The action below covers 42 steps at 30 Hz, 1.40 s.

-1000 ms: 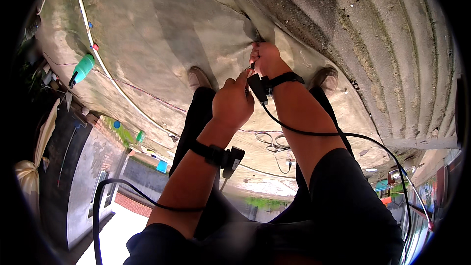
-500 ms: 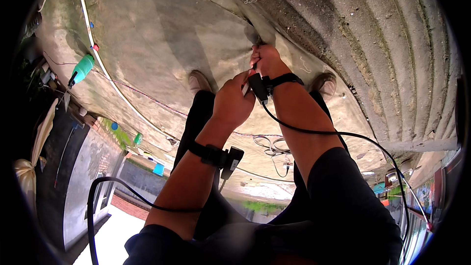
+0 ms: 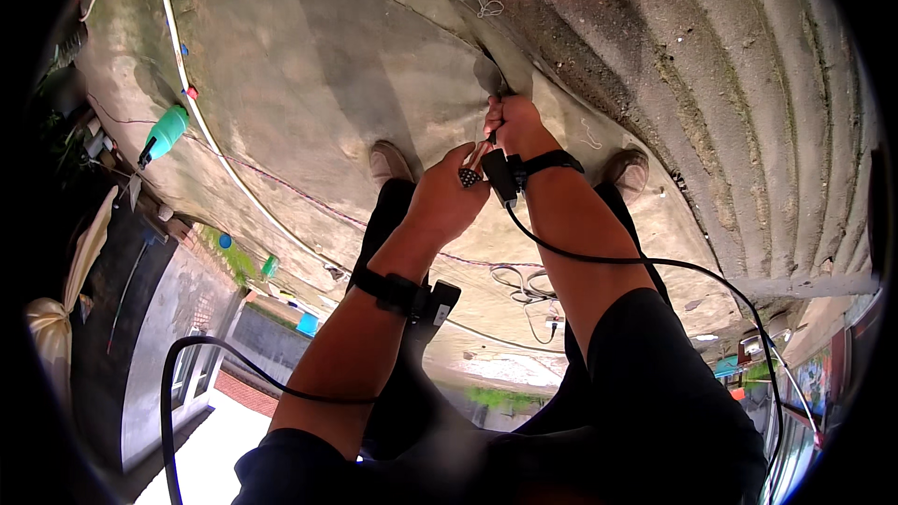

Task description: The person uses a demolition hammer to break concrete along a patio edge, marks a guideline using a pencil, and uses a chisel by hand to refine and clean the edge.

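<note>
Both my hands are close together over the grey ground surface (image 3: pixel 271 37), between my shoes. My left hand (image 3: pixel 441 198) is closed around a small item with a black, white-dotted end (image 3: pixel 470 177); its kind cannot be told. Just ahead and to the right, my right hand (image 3: pixel 517 123) is closed with the fingers pinched together beside a dark fold. What lies inside its fingers is hidden. A slim reddish piece shows between the two hands. Each wrist wears a black strap with a small black box and a cable.
A long pale hose (image 3: pixel 201 126) with red joints curves along the left. Beside it lies a green bottle-shaped object (image 3: pixel 166 134). Ridged brown ground (image 3: pixel 711 84) fills the upper right. Looped cable (image 3: pixel 524 282) lies behind my hands, and a thin cord crosses the ground.
My left hand has turned slightly, and the dotted dark end now shows in it. The right hand keeps its pinch. The whole view has shifted a little.
</note>
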Motion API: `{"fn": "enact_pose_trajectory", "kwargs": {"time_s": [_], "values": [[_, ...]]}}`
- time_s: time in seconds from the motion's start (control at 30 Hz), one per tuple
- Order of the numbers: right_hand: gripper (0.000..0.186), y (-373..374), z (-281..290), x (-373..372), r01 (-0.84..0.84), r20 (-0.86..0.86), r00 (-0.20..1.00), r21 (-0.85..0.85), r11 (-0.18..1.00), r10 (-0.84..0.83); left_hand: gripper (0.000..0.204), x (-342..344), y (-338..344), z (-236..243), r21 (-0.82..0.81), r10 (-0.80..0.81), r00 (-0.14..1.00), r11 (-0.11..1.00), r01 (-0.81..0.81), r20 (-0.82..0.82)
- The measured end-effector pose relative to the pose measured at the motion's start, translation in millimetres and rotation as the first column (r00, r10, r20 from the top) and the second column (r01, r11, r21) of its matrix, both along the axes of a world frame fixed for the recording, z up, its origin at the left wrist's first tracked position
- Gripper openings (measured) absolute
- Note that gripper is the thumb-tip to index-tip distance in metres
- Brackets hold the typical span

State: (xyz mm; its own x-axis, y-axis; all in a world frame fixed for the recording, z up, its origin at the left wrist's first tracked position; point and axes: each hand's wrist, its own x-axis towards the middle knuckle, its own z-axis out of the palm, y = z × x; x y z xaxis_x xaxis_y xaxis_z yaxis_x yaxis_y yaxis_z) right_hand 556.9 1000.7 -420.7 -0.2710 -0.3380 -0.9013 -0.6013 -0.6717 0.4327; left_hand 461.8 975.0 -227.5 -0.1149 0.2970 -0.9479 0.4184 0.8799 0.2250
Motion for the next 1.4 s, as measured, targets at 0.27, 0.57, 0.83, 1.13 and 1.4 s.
{"fn": "enact_pose_trajectory", "kwargs": {"time_s": [0.27,0.57,0.83,1.13,1.4], "values": [[0.023,-3,8,-1,-0.033,-0.014,0.999,0.01,0.999,0.033,0.042,2,-9,-9,0.318,-0.356,0.901,0.849,0.423,-0.248],[0.022,-7,52,-2,-0.003,0.055,0.998,0.126,0.992,-0.004,0.045,10,2,12,0.149,-0.549,0.776,0.778,0.61,-0.311],[0.019,-11,36,-8,0.091,0.031,0.995,0.154,0.984,-0.097,0.042,-7,-2,-1,0.386,-0.363,0.917,0.832,0.398,-0.163],[0.016,-8,40,-11,0.106,0.055,0.992,0.111,0.988,-0.112,0.047,-12,0,3,-0.082,0.428,0.898,0.903,-0.421,0.101],[0.017,-9,29,-2,0.049,-0.047,0.998,0.113,0.992,-0.044,0.057,-20,28,5,0.191,-0.715,0.678,0.651,0.735,-0.17]]}}
